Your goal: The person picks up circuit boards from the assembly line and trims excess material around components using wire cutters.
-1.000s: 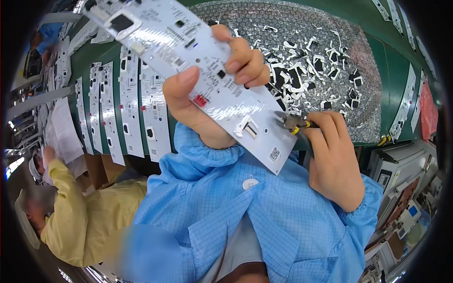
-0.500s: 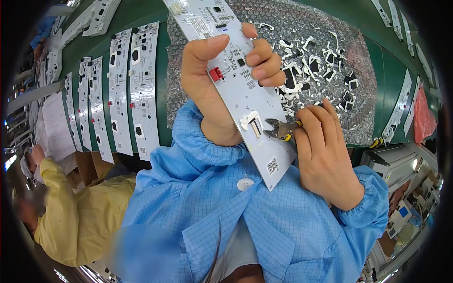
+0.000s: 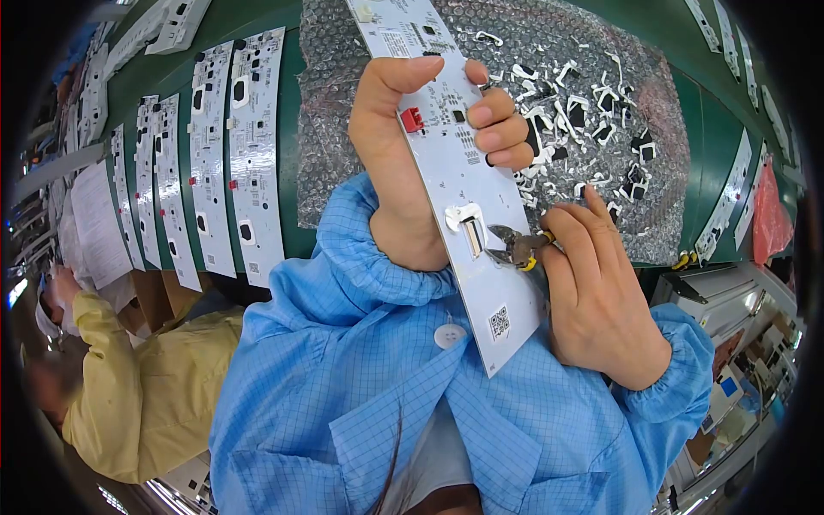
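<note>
My left hand is closed around a long white circuit board, thumb on one edge and fingers curled over the other. The board slants down toward my chest and carries a red connector and a printed square code. Near its lower part a piece of white frame sits beside a rectangular opening. My right hand grips a pair of diagonal cutters with yellow and dark handles. The cutter jaws are parted and lie over the board, close to that opening; whether they touch it I cannot tell.
Bubble wrap covers the green table, with several white and black scraps scattered on it. Similar boards lie in a row at left. A red plastic bag is at right. A person in a yellow sleeve sits at left.
The board has shifted right and slightly down in my left hand, tilting more upright. My right hand and the cutters have moved slightly down with it.
</note>
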Available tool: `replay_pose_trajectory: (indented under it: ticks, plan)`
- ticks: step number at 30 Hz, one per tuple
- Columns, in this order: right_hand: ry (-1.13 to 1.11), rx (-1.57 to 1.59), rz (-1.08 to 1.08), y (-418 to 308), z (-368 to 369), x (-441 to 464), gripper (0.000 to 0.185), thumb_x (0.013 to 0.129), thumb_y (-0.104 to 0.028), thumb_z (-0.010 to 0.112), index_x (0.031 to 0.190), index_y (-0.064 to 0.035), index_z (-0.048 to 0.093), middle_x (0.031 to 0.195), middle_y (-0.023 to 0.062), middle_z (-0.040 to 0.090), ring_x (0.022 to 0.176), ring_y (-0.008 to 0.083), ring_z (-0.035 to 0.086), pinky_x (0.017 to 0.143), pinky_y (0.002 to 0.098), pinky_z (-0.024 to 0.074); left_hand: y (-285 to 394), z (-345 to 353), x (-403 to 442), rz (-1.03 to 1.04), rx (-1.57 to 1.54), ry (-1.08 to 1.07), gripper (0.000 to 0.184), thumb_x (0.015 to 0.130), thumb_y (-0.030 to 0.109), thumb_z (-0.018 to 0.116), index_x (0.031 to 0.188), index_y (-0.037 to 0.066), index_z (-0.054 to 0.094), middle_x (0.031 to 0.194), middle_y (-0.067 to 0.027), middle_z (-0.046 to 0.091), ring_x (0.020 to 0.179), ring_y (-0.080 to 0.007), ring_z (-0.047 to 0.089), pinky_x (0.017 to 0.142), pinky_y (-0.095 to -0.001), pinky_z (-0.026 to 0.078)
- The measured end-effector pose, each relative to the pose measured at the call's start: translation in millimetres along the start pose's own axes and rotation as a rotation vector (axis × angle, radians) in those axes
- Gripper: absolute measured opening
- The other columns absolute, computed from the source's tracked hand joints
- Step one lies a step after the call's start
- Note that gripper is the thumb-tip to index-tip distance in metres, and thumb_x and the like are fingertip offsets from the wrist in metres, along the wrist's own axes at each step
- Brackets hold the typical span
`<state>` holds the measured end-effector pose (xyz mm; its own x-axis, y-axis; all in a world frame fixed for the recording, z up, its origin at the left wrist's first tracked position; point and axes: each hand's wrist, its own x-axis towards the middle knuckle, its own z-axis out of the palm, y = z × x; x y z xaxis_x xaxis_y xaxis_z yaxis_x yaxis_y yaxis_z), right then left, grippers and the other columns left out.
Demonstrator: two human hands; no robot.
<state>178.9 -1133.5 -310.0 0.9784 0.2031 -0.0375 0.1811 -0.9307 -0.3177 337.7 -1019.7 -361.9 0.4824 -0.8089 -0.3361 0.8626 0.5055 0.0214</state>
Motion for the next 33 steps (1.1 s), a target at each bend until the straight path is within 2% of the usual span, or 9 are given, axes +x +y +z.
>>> replay_pose_trajectory:
  ticks: [7,10,12,13,15,18,25,33]
  plan:
    - [-0.026,-0.113,-0.02,-4,4,-4,0.02,0.077,-0.011,0.056,0.084,0.008,0.058,0.105,0.0258,0.055,0.099,0.0379,0.057,0.103,0.0565,0.0433,-7,1,-3,0.059,0.015,-0.016,0.029,0.08,0.033,0.059,0.092,0.006,0.057,0.069,-0.0036,0.046,0.061,-0.0156,0.045,0.057,-0.03,0.042]
    - [-0.029,-0.182,-0.054,-6,4,-4,0.017,0.076,-0.01,0.056,0.08,0.0065,0.057,0.099,0.025,0.055,0.091,0.0361,0.057,0.096,0.0511,0.0487,-8,3,-6,0.077,0.011,-0.039,0.03,0.08,0.033,0.06,0.095,0.007,0.058,0.071,-0.004,0.047,0.062,-0.0157,0.045,0.059,-0.0302,0.042]
    - [-0.03,-0.186,-0.048,-8,5,-5,0.014,0.073,-0.009,0.057,0.076,0.005,0.056,0.09,0.0209,0.053,0.082,0.0316,0.055,0.083,0.042,0.0522,-7,2,-7,0.078,-0.012,-0.079,0.031,0.08,0.033,0.06,0.097,0.006,0.058,0.073,-0.0045,0.047,0.063,-0.0157,0.045,0.06,-0.0305,0.042]
    - [-0.025,-0.185,-0.046,-8,5,-5,0.014,0.073,-0.009,0.057,0.076,0.005,0.056,0.09,0.0209,0.053,0.082,0.0316,0.055,0.083,0.042,0.0522,-8,2,-7,0.076,-0.007,-0.08,0.031,0.08,0.033,0.06,0.097,0.006,0.058,0.073,-0.0045,0.047,0.063,-0.0157,0.045,0.06,-0.0305,0.042]
    - [-0.035,-0.206,-0.039,-9,6,-6,0.013,0.071,-0.009,0.057,0.073,0.0036,0.056,0.084,0.0168,0.051,0.076,0.0279,0.052,0.071,0.0353,0.0495,-8,2,-7,0.086,-0.019,-0.073,0.032,0.08,0.031,0.06,0.098,0.006,0.057,0.074,-0.0047,0.047,0.063,-0.0157,0.045,0.061,-0.0303,0.042]
    - [-0.014,-0.209,0.004,-12,6,-7,0.012,0.071,-0.009,0.057,0.073,0.0025,0.055,0.082,0.0147,0.049,0.074,0.0263,0.05,0.066,0.033,0.0475,-11,1,-7,0.106,0.005,-0.075,0.031,0.08,0.03,0.06,0.099,0.006,0.057,0.074,-0.0047,0.047,0.064,-0.0157,0.045,0.061,-0.0301,0.042]
    - [0.04,-0.078,0.005,-3,13,-7,0.01,0.071,-0.009,0.056,0.072,0.0011,0.054,0.082,0.0143,0.048,0.075,0.0259,0.05,0.068,0.0326,0.0465,-15,-1,-6,0.119,0.082,-0.088,0.032,0.08,0.03,0.059,0.101,0.005,0.057,0.074,-0.0049,0.047,0.064,-0.0155,0.044,0.059,-0.0298,0.041]
    - [0.038,-0.048,-0.035,4,9,-4,0.011,0.071,-0.009,0.056,0.074,0.0009,0.054,0.088,0.0155,0.049,0.08,0.0269,0.05,0.072,0.0343,0.0452,-15,5,-3,-0.074,0.033,-0.031,0.034,0.08,0.033,0.059,0.1,0.005,0.056,0.07,-0.0036,0.048,0.061,-0.014,0.045,0.058,-0.0294,0.041]
